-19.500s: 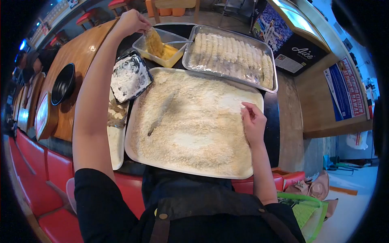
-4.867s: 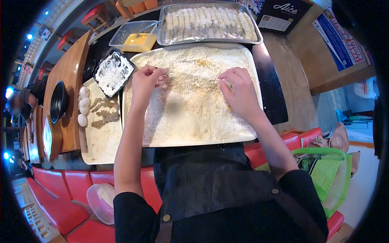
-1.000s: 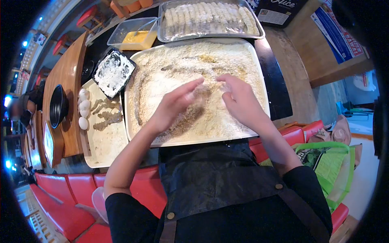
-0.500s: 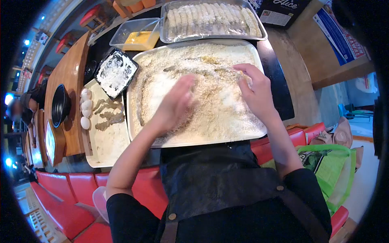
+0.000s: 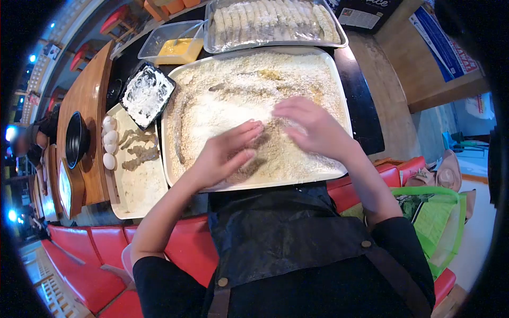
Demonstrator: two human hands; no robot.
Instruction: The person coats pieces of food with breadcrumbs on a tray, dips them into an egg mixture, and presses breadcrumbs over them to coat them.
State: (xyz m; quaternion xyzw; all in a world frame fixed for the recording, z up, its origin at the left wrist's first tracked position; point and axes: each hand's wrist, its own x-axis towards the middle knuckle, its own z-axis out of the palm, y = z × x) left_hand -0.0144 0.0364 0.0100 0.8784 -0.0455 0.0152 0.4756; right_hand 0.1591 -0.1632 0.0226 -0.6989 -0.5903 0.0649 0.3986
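A large white tray [image 5: 254,185] holds pale breadcrumbs [image 5: 297,164]. Over its middle, my left hand [image 5: 228,153] has its thumb and fingers apart, with nothing seen between them. To the right of it my right hand [image 5: 310,127] is spread just above the crumbs, a little blurred and also holding nothing visible. One crumb-covered shrimp [image 5: 179,127] lies along the tray's left side. Another long coated piece [image 5: 238,89], partly buried, lies crosswise behind my hands. A yellow clump [image 5: 270,74] sits near the tray's back.
Behind the tray stand a metal tray [image 5: 342,40] of coated rolls and a tub of yellow liquid [image 5: 177,49]. To the left are a black dish of white powder [image 5: 147,94], eggs [image 5: 109,144] and a cream tray [image 5: 139,193] with raw shrimp. A person is at far left.
Both hands were over the crumbs half a second ago. My right hand has moved left and down, away from the back right. My left hand has dropped slightly, its thumb now apart from the fingers.
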